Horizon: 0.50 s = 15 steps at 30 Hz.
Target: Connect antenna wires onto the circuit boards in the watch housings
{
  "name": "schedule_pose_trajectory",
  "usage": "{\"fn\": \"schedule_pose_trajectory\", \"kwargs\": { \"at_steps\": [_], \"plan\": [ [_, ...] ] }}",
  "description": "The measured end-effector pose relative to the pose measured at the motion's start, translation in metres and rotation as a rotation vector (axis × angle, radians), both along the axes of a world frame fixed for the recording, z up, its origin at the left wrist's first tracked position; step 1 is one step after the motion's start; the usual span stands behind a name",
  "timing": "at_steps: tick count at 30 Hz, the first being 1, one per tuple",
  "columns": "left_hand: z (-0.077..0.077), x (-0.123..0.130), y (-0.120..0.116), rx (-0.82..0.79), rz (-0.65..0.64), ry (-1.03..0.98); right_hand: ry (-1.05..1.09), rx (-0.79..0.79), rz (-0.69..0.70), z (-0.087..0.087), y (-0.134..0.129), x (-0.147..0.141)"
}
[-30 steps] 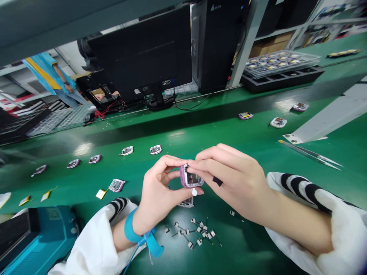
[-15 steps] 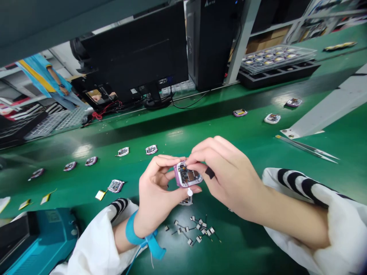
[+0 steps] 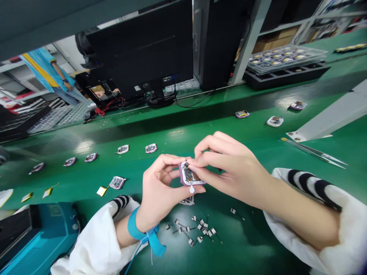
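Note:
My left hand, with a blue wrist strap around its wrist, pinches a small purple-cased electronic module from below and from the left. My right hand comes in from the right, its fingertips pressed on the module's upper left edge, over the exposed circuitry. A white round tab hangs from the module's lower edge. Just beneath the hands lies another module, partly hidden. Several tiny connectors with thin wires are scattered on the green mat below.
Modules and small batteries lie in rows on the mat. Steel tweezers rest at right. A teal machine sits at lower left. Behind stand a monitor and a parts tray. A person stands far left.
My right fingers have shifted toward the module's left edge, and the module has turned slightly. The head view has moved a little, so the bench appears shifted.

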<state>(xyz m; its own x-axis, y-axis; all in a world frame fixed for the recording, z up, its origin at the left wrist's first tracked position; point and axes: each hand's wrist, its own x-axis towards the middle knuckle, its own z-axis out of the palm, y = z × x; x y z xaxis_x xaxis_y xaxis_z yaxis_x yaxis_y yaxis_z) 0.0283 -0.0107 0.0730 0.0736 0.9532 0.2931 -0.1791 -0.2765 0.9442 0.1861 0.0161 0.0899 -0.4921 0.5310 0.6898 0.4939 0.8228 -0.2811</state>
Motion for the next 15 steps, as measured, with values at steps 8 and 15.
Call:
{"fn": "schedule_pose_trajectory", "kwargs": {
  "at_steps": [8,15],
  "plan": [
    [-0.0025,0.0027,-0.0011,-0.070,-0.055,-0.025,-0.116,0.177,-0.107,0.0051,-0.0078,0.0052],
    [-0.0029,0.0052,-0.0012,-0.162,-0.094,-0.037,-0.216,0.222,-0.049,0.0048,-0.0057,0.0071]
  ]
}}
